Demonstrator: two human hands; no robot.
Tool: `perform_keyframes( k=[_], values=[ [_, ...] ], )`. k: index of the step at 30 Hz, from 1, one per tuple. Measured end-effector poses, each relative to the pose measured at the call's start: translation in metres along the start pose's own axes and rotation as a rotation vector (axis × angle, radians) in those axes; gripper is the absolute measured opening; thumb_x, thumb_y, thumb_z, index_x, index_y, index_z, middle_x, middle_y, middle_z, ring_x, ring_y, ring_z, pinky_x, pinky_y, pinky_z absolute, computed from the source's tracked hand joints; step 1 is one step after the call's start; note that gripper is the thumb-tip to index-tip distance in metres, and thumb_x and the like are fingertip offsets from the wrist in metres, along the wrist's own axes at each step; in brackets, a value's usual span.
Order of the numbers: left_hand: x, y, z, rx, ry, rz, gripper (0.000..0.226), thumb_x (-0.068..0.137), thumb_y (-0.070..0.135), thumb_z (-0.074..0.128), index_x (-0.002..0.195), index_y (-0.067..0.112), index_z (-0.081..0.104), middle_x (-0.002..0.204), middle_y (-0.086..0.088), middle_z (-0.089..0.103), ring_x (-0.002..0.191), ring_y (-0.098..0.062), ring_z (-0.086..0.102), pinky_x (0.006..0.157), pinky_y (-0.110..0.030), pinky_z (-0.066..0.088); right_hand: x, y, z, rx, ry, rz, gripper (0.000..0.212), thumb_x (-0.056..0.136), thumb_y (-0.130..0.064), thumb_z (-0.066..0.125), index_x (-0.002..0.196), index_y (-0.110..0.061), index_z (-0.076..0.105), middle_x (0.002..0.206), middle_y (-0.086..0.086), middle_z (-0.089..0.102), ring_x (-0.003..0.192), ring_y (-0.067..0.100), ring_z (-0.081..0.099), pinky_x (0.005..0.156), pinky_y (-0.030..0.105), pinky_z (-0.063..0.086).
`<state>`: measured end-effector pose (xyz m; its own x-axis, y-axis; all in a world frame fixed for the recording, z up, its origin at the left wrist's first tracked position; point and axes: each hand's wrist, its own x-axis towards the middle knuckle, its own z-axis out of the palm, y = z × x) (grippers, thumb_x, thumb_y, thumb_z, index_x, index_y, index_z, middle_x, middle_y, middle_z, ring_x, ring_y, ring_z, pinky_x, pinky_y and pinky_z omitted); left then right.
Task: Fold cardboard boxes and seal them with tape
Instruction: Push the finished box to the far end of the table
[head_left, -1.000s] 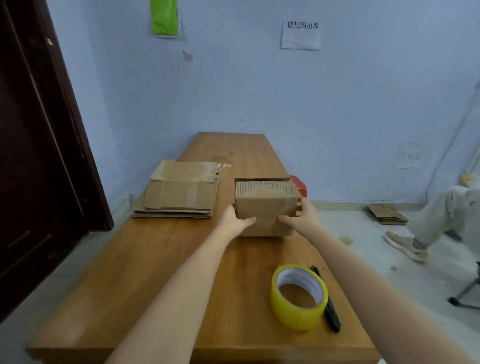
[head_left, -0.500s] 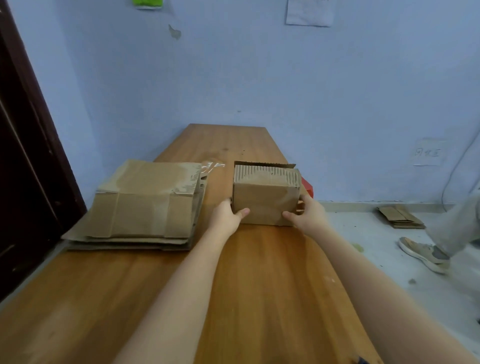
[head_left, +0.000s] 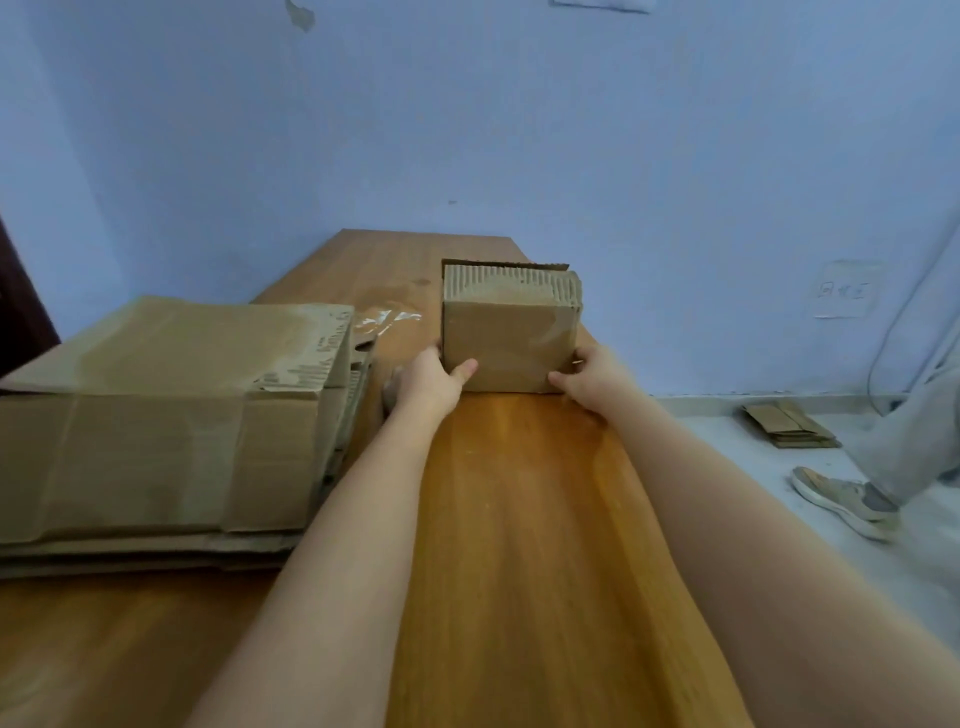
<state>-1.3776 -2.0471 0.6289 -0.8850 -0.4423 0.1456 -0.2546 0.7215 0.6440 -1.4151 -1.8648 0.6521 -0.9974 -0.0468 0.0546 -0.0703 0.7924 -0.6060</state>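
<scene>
A small folded cardboard box (head_left: 506, 338) stands on the far part of the wooden table (head_left: 519, 545), its ribbed top flap facing up. My left hand (head_left: 428, 382) grips its lower left corner, thumb on the front face. On the other side, my right hand (head_left: 592, 374) holds the lower right corner, thumb on the front and fingers round the side. The tape roll is out of view.
A stack of flattened cardboard boxes (head_left: 166, 415) lies on the table's left side, close to my left forearm. A scrap of clear tape (head_left: 389, 318) lies behind it. To the right, a person's shoe (head_left: 844, 499) and some flat cardboard (head_left: 787, 425) are on the floor.
Both hands have pushed the small box farther along the table, toward the wall. My head moved forward, so the yellow tape roll and black cutter dropped out of view.
</scene>
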Motion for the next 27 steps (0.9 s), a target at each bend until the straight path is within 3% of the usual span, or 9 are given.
perform_keyframes(
  k=[4, 7, 11, 13, 17, 19, 21, 23, 27],
  values=[
    [-0.004, 0.004, -0.006, -0.013, -0.052, -0.034, 0.065, 0.090, 0.056, 0.050, 0.139, 0.015, 0.037, 0.137, -0.009, 0.049, 0.128, -0.034, 0.042, 0.105, -0.047, 0.036, -0.012, -0.006, -0.002, 0.112, -0.071, 0.119, 0.050, 0.093, -0.028, 0.060, 0.135, -0.007, 0.044, 0.117, 0.010, 0.055, 0.101, 0.024, 0.055, 0.077, 0.029, 0.044],
    [-0.017, 0.013, -0.023, -0.044, -0.136, -0.135, 0.082, 0.089, 0.053, 0.055, 0.147, 0.006, 0.020, 0.139, -0.015, 0.044, 0.126, -0.035, 0.044, 0.100, -0.047, 0.043, -0.027, -0.015, -0.009, 0.172, -0.113, 0.200, 0.042, 0.094, -0.022, 0.057, 0.129, -0.003, 0.043, 0.098, 0.009, 0.052, 0.093, 0.026, 0.057, 0.080, 0.032, 0.052],
    [-0.046, 0.026, -0.072, 0.101, -0.051, -0.056, 0.047, 0.097, 0.036, 0.047, 0.130, 0.004, 0.047, 0.127, -0.016, 0.056, 0.114, -0.033, 0.054, 0.091, -0.040, 0.047, -0.055, -0.041, -0.033, 0.085, -0.120, 0.186, 0.022, 0.095, -0.021, 0.052, 0.107, -0.005, 0.043, 0.096, 0.010, 0.050, 0.090, 0.026, 0.059, 0.081, 0.035, 0.056],
    [-0.058, 0.030, -0.108, 0.141, 0.033, 0.023, 0.032, 0.098, 0.024, 0.045, 0.118, 0.004, 0.057, 0.123, -0.017, 0.058, 0.112, -0.034, 0.054, 0.086, -0.038, 0.045, -0.071, -0.067, -0.045, 0.100, -0.118, 0.136, 0.018, 0.097, -0.017, 0.047, 0.109, -0.004, 0.044, 0.100, 0.014, 0.050, 0.087, 0.027, 0.056, 0.074, 0.033, 0.053],
    [-0.080, 0.033, -0.180, -0.036, 0.159, 0.156, 0.018, 0.092, 0.015, 0.047, 0.089, 0.009, 0.064, 0.104, -0.008, 0.068, 0.090, -0.023, 0.061, 0.075, -0.030, 0.046, -0.102, -0.129, -0.042, 0.160, -0.166, 0.050, 0.034, 0.098, -0.017, 0.041, 0.125, 0.004, 0.046, 0.101, 0.020, 0.059, 0.085, 0.030, 0.061, 0.079, 0.039, 0.055],
    [-0.085, 0.027, -0.212, -0.120, 0.271, 0.173, 0.020, 0.091, 0.017, 0.047, 0.082, 0.010, 0.063, 0.096, -0.011, 0.068, 0.089, -0.027, 0.062, 0.072, -0.029, 0.044, -0.121, -0.159, -0.029, 0.181, -0.218, 0.002, 0.041, 0.101, -0.023, 0.039, 0.127, 0.007, 0.044, 0.110, 0.024, 0.060, 0.093, 0.034, 0.063, 0.084, 0.043, 0.055],
    [-0.086, 0.013, -0.239, 0.010, 0.341, 0.121, 0.023, 0.093, 0.022, 0.045, 0.090, 0.011, 0.064, 0.105, -0.013, 0.066, 0.102, -0.031, 0.059, 0.076, -0.029, 0.043, -0.139, -0.184, -0.015, 0.203, -0.270, -0.050, 0.048, 0.102, -0.030, 0.036, 0.132, 0.007, 0.040, 0.116, 0.025, 0.057, 0.098, 0.036, 0.062, 0.086, 0.045, 0.054],
    [-0.087, -0.016, -0.262, 0.186, 0.345, -0.021, 0.036, 0.095, 0.032, 0.042, 0.115, 0.009, 0.062, 0.126, -0.015, 0.057, 0.119, -0.034, 0.050, 0.090, -0.035, 0.042, -0.154, -0.204, -0.001, 0.217, -0.329, -0.081, 0.051, 0.103, -0.033, 0.030, 0.138, 0.004, 0.035, 0.126, 0.024, 0.052, 0.105, 0.037, 0.059, 0.087, 0.045, 0.053],
    [-0.094, -0.099, -0.277, 0.247, 0.155, -0.322, 0.063, 0.095, 0.051, 0.036, 0.138, 0.005, 0.043, 0.141, -0.020, 0.041, 0.128, -0.036, 0.040, 0.103, -0.040, 0.037, -0.168, -0.222, 0.026, 0.184, -0.403, -0.077, 0.055, 0.103, -0.037, 0.027, 0.148, -0.005, 0.024, 0.147, 0.019, 0.035, 0.121, 0.037, 0.047, 0.093, 0.044, 0.047]
  ],
)
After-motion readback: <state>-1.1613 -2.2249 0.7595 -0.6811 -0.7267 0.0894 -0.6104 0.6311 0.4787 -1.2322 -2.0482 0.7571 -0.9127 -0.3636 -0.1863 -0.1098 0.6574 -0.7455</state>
